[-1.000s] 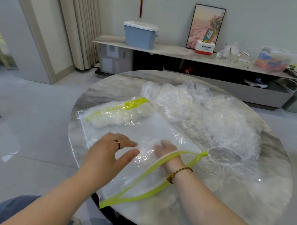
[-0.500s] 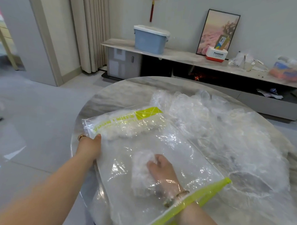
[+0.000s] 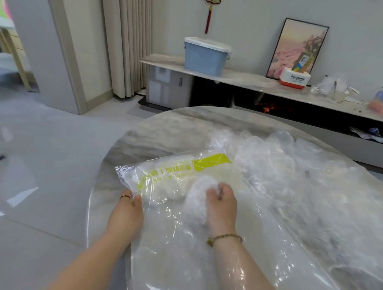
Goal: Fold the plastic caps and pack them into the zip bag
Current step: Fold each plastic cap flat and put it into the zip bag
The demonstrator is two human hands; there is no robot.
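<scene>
Item: folded cap (image 3: 203, 194), in R hand (image 3: 222, 207), deep inside zip bag (image 3: 164, 263), on table (image 3: 165, 131).
R fingers curled round cap; L hand (image 3: 127, 216) pinches bag's side edge. Advice: seat cap flat vs. packed caps (image 3: 169, 183) at closed end, w/ L hand pulling bag taut. Loose caps (image 3: 294, 170) heaped beside bag.

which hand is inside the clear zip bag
The right hand, seen through the clear plastic zip bag, gripping a folded white cap; the left hand pinches the bag's edge from outside.
</scene>
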